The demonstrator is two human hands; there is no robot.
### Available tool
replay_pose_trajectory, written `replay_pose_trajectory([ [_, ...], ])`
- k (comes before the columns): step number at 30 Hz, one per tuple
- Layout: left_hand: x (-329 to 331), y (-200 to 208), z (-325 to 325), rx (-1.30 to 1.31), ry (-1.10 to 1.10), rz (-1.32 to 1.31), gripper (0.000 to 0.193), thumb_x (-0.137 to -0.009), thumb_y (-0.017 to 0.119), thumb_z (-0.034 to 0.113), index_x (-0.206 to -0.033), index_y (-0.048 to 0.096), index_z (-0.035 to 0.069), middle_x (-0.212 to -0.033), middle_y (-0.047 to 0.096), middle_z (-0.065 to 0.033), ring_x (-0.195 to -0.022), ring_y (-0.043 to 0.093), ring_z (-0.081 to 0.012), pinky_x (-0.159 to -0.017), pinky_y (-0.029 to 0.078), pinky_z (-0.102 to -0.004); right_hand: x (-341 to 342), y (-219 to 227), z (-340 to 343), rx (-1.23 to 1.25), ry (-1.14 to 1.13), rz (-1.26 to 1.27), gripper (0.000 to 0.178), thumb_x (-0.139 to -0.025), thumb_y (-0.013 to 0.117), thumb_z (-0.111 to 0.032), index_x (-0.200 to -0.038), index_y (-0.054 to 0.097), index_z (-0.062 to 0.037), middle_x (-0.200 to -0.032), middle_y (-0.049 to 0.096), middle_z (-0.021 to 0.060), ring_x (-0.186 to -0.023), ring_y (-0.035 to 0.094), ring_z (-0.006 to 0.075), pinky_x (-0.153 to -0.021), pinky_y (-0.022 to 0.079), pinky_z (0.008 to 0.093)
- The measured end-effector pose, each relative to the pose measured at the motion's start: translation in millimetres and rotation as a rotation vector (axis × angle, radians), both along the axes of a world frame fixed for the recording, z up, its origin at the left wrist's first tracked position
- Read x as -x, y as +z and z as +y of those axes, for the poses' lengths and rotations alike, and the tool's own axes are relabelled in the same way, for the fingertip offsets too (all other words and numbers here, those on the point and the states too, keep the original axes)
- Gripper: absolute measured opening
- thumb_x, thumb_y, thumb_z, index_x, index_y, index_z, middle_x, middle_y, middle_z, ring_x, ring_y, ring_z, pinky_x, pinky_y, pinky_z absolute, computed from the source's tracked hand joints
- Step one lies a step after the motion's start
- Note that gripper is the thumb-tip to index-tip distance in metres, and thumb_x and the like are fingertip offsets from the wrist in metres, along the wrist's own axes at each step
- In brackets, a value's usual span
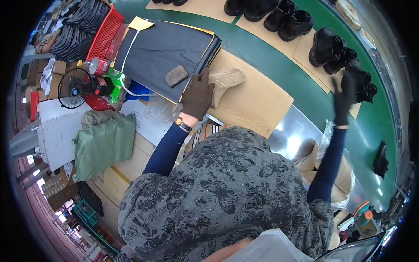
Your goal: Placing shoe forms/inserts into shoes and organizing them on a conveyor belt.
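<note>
Head view. Your hands are well apart, both in dark gloves. Your left hand (197, 98) lies at the edge of a stack of black sheets (144, 52), its fingers beside a tan, ridged wedge-shaped piece (229, 79); whether they are clamped on it, cannot tell. The tan piece rests on a brown cardboard sheet (251, 102), just right of the stack. A grey-brown block (176, 76) lies on top of the sheets, near your left hand; a white strap (129, 54) crosses the stack.

Your right hand (345, 100) is blurred, reaching out over the green desk (262, 56) to the black shoes (364, 84) at the far right; grip or contact, cannot tell. More black footwear (297, 25) stands on cardboard along the far side. A single black shoe (381, 160) lies apart, nearer the right rim. Left side: a fan (75, 91), a red basket (104, 32) and a green sack (104, 146).
</note>
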State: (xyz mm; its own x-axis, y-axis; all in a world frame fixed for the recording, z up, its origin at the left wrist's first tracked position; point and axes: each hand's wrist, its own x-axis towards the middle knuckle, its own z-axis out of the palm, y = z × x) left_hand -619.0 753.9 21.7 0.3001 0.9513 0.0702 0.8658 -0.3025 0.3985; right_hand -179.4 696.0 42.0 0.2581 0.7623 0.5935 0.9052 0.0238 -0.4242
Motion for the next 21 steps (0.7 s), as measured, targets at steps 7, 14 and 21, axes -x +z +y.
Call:
replay_pose_trajectory([
  [7, 25.7, -18.4, 25.7, 0.082, -0.261, -0.065, 0.017, -0.081, 0.054, 0.012, -0.095, 0.06, 0.005, -0.088, 0.062, -0.0137, -0.081, 0.06, -0.0353, -0.068, 0.047, -0.0452, 238.8, -20.3, 12.5, 0.355, 0.633, 0.089, 0.061, -0.074, 0.073, -0.027, -0.127, 0.05, -0.0089, -0.132, 0.048, 0.0149, -0.121, 0.045, 0.0338, -0.1, 0.037, 0.0413],
  [14, 47.3, 14.0, 31.8, 0.36, -0.035, -0.482, 0.021, -0.084, 0.058, 0.018, -0.095, 0.061, 0.002, -0.082, 0.063, -0.011, -0.066, 0.06, -0.019, -0.063, 0.047, -0.0303, 257.7, -34.1, 8.0, 0.466, 0.699, 0.03, 0.074, -0.07, 0.073, -0.032, -0.134, 0.043, -0.0096, -0.14, 0.038, 0.0153, -0.126, 0.039, 0.0369, -0.101, 0.035, 0.045],
  [21, 101.9, 93.4, 70.7, -0.491, -0.08, -0.227, 0.013, -0.085, 0.055, 0.008, -0.095, 0.056, 0.001, -0.095, 0.062, -0.0134, -0.081, 0.064, -0.0257, -0.071, 0.052, -0.0331, 288.1, 13.0, 57.4, 0.404, 0.839, 0.007, 0.065, -0.073, 0.072, -0.032, -0.129, 0.048, -0.0082, -0.138, 0.04, 0.0175, -0.126, 0.039, 0.0386, -0.101, 0.035, 0.0462],
])
